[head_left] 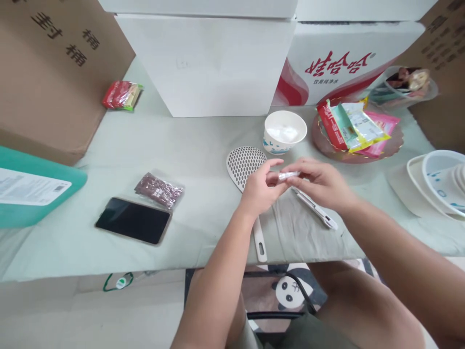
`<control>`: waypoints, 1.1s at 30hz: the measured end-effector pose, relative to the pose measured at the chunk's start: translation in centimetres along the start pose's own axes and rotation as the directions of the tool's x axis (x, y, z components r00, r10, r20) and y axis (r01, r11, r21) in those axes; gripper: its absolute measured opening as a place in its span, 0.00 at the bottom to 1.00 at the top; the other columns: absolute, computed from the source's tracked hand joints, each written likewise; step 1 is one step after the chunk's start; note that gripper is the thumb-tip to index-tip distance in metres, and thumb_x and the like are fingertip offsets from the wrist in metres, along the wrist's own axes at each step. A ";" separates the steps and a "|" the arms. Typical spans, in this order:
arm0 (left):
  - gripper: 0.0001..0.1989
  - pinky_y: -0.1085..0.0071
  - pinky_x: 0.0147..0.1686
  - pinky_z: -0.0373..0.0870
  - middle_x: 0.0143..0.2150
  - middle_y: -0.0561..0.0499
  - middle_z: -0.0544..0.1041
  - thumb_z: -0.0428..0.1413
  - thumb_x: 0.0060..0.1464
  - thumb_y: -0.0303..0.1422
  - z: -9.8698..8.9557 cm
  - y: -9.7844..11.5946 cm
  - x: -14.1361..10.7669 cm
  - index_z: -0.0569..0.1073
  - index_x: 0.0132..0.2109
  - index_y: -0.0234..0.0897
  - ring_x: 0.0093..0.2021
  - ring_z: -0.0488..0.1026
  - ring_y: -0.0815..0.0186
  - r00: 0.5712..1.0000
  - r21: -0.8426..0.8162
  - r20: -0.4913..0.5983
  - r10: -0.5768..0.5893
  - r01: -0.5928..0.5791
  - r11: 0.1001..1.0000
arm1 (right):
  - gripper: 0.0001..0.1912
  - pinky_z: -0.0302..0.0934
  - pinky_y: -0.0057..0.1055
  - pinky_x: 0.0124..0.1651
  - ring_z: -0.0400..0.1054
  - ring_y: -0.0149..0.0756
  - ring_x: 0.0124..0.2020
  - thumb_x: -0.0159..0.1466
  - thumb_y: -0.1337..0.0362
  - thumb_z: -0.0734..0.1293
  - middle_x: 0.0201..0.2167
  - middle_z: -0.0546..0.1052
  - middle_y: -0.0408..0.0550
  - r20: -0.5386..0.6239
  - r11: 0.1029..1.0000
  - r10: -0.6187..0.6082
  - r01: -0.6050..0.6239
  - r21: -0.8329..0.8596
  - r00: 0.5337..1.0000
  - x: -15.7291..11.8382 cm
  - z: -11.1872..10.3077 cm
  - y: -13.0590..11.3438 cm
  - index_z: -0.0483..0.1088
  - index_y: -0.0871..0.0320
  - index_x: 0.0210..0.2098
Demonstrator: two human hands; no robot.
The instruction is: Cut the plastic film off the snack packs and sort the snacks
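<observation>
A: What step is in hand here?

B: As I judge it, fine fingertip handling. The left hand [258, 192] and right hand [321, 183] meet over the tabletop [203, 145], both working on one small, shiny white piece [289, 176].

A: How does each hand stand?

B: The right is closed on the piece's right end, thumb against fingers. The left seems closed around the other end, though one finger is raised clear of it.

A: Can you tell what the piece is?

B: No, it's too small and half covered by fingers.

A: And what would moving it call for?

B: A light, steady pinch from both sides, I'd say, and care not to brush what lies underneath.

A: Such as?

B: The cutter [317, 210] lies just beside and below the right hand, on its near side. The perforated scoop [244, 164] reaches under the left hand, its handle coming out toward the near edge.

A: So where does the piece sit exactly?

B: Between the two hands, just on the near side of the paper bowl [271, 139]. The dish [321, 141] of packets [336, 127] is farther off, beyond the right hand.
</observation>
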State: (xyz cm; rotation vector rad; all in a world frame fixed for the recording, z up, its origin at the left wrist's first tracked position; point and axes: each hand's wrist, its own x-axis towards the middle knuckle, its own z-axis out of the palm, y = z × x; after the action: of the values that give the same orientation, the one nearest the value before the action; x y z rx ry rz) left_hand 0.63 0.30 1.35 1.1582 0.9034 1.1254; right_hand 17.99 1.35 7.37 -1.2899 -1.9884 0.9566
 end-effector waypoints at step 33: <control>0.10 0.73 0.34 0.78 0.30 0.51 0.82 0.66 0.47 0.35 2.2 0.8 0.3 0.75 0.35 0.36 0.32 0.82 0.67 0.987 0.113 -0.156 0.048 -0.031 0.993 | 0.25 0.65 0.49 0.45 0.76 0.57 0.43 0.71 0.45 0.61 0.34 0.78 0.62 -0.388 0.446 0.328 -0.504 -0.740 0.861 2.5 -8.5 3.7 0.78 0.59 0.38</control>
State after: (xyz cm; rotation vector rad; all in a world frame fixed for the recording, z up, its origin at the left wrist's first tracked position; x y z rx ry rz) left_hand 2.63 0.10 2.55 1.1929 1.0808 1.2260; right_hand 25.59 6.86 9.52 -2.3846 -2.0406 -0.0568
